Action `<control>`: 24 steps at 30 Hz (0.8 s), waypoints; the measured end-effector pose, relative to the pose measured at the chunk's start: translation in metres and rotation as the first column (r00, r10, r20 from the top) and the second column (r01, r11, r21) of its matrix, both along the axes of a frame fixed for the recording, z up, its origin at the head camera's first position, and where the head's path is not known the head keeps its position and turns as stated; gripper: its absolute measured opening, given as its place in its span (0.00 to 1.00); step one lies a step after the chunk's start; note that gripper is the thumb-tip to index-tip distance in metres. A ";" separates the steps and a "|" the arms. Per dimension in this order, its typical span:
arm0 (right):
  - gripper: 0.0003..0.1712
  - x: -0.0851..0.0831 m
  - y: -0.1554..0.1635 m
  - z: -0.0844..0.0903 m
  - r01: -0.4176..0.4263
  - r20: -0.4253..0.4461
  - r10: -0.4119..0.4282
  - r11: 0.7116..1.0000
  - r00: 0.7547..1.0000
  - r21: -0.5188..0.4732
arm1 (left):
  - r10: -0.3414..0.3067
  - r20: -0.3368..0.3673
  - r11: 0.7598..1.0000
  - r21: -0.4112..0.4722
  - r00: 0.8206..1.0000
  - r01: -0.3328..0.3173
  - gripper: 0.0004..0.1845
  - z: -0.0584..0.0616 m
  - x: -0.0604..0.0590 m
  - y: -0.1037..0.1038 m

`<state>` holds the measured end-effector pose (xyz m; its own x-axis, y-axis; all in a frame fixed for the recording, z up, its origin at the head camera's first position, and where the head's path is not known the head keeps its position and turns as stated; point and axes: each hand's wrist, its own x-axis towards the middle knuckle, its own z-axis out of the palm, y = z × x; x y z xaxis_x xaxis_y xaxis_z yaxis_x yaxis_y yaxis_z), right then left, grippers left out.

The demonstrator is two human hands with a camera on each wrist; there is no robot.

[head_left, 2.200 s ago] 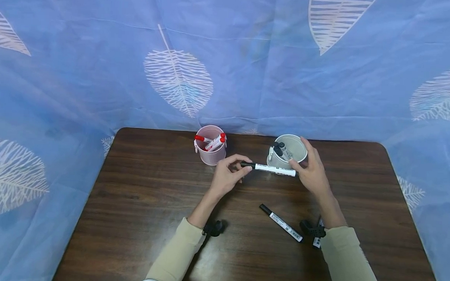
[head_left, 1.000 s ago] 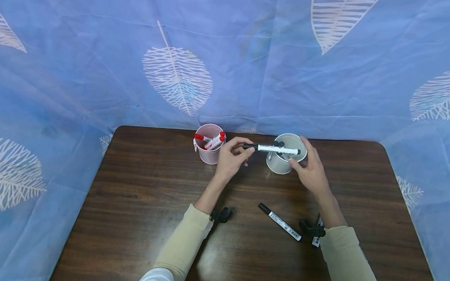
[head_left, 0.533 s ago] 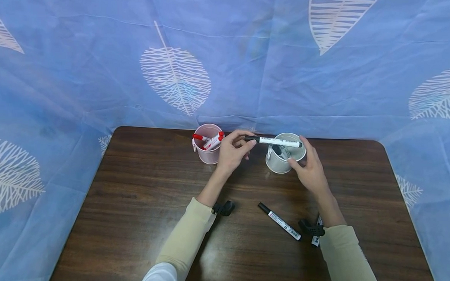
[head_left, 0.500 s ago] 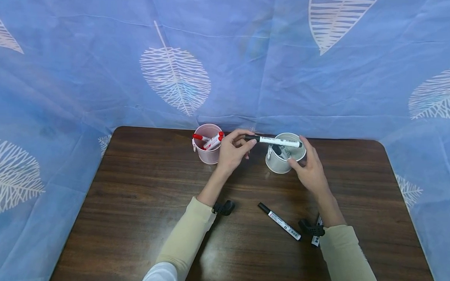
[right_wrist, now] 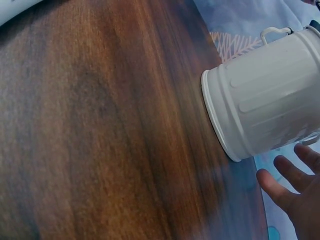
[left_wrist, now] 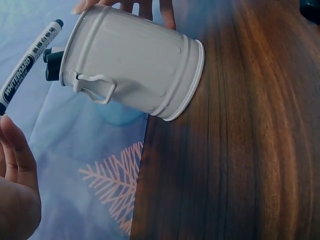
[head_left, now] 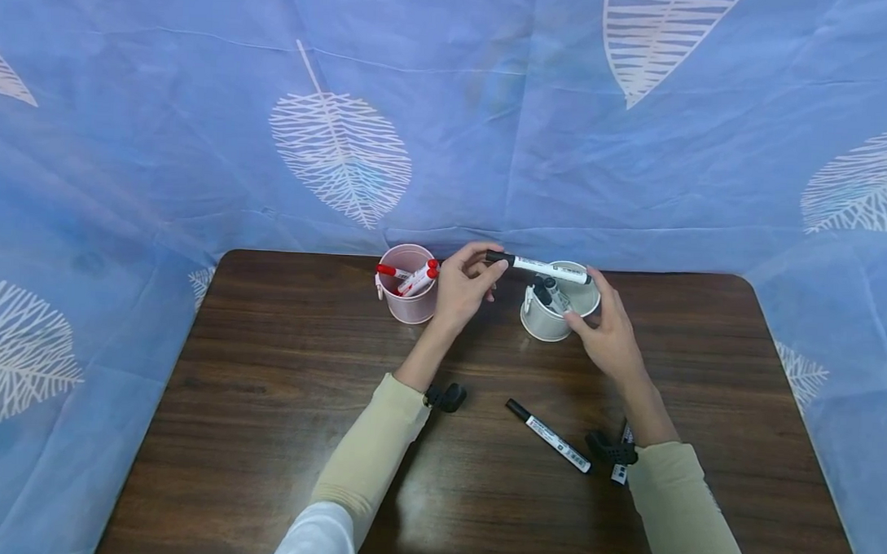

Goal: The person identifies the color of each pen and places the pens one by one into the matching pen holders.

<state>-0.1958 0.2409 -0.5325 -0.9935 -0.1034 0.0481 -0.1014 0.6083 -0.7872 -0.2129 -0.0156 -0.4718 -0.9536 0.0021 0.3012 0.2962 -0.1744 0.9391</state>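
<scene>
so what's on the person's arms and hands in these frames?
Both arms wear pale yellow-beige long sleeves: left sleeve, right sleeve. A bit of white fabric shows at the left upper arm. A small black camera mount sits at each wrist: left mount, right mount. The left hand and right hand are bare: no gloves, no rings visible.

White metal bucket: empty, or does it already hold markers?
Not empty: the white metal bucket holds black-capped markers poking above its rim.
</scene>
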 end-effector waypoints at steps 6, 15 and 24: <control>0.47 -0.001 0.000 0.000 -0.001 -0.003 0.001 1.000 1.000 -0.005 | -0.007 0.009 1.000 0.012 1.000 0.007 0.13 -0.001 -0.005 0.003; 0.46 0.000 -0.001 -0.001 -0.018 -0.017 0.017 1.000 1.000 -0.021 | 0.062 -0.033 0.988 -0.139 0.998 -0.066 0.12 0.004 -0.005 0.008; 0.47 -0.001 0.000 -0.002 -0.020 -0.020 0.019 0.999 1.000 -0.031 | 0.056 -0.085 0.982 -0.178 0.995 -0.071 0.13 0.002 -0.005 0.011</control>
<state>-0.1965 0.2405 -0.5340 -0.9902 -0.1206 0.0709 -0.1284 0.5813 -0.8035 -0.2183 -0.0045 -0.4697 -0.9265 0.0037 0.3763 0.3763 0.0172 0.9263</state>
